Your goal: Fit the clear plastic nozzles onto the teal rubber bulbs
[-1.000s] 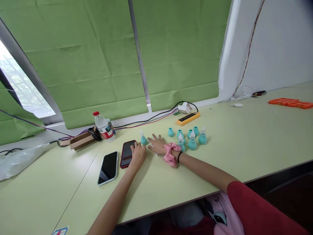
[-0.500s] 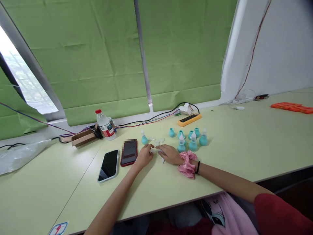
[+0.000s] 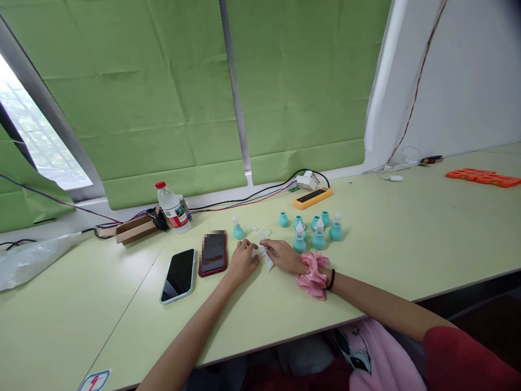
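Observation:
A small group of clear and whitish plastic pieces [image 3: 265, 235] lies on the table between my hands. My left hand [image 3: 244, 259] rests at their left side, fingers loosely bent and apart, fingertips beside the pieces. From the right, my right hand [image 3: 285, 257] reaches over them with its fingers stretched out, touching some; a white piece [image 3: 269, 263] shows below its fingertips. Just beyond my left hand stands a teal squeeze bulb with a clear tip [image 3: 238, 230]. Several more teal bulbs [image 3: 319, 239] stand behind my right hand, some with clear tips and others with bare openings.
Two phones, one pale-edged [image 3: 178, 276] and one red-cased [image 3: 213, 254], lie left of my hands. Farther back are a red-capped bottle [image 3: 173, 209], an open cardboard box [image 3: 136, 231] and a yellow power strip [image 3: 312, 199] with cables. Orange plastic parts [image 3: 482, 177] lie far right.
My left hand has shifted slightly toward the right hand, its fingers a little lower. My right hand has moved slightly over the plastic pieces, and more of the white piece below it shows.

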### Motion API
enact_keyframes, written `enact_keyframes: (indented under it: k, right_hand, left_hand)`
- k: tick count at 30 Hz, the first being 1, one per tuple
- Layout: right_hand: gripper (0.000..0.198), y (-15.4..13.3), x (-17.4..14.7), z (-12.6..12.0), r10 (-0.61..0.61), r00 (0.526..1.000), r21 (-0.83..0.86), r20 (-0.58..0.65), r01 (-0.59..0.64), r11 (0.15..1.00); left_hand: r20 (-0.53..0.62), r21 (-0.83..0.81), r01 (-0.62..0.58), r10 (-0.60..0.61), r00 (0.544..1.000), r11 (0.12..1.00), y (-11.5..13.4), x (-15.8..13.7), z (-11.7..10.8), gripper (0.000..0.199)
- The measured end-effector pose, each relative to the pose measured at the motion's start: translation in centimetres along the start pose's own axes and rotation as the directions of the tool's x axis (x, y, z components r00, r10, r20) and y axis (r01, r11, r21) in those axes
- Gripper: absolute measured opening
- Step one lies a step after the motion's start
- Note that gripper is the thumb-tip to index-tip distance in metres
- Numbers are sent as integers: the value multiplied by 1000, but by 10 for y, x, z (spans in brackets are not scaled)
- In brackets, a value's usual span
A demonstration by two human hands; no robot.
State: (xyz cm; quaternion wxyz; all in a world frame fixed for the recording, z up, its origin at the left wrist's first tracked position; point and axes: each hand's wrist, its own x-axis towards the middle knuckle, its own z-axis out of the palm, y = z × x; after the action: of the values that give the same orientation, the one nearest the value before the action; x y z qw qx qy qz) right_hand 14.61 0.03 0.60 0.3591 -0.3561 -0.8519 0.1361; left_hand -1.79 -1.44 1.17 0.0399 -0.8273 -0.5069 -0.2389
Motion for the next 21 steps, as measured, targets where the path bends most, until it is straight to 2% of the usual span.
enact_keyframes:
  k: [3,6,11,13,16,21]
  right_hand:
    - [32,-1,0,-1,-22,1000,-8,5,22,1000]
    - [35,-2,0,-3,-26,999,25,-20,26,999]
    - [44,-2,-1,-4,1,999,-1,-52,-1,1000]
    - [48,-2,0,-5,-30,999,-14,-41,29,999]
    - [47,-3,1,-9,-80,997,61,-5,80,995]
    - [41,-10,4,-18,-119,988,137,-95,132,982]
  left_hand:
    - [-14,-16,-23,23,1000,1000,3,-2,0,35]
    - [34,-36,-80,81,996,996,4,-3,1,47]
    - [115,-17,-61,62,991,998,3,-2,3,38]
    - [106,16,-34,32,994,999,1,-1,4,35]
    - [77,65,-13,8,997,998,-2,1,2,37]
    - [-18,28,-116,117,993,993,6,-1,-6,35]
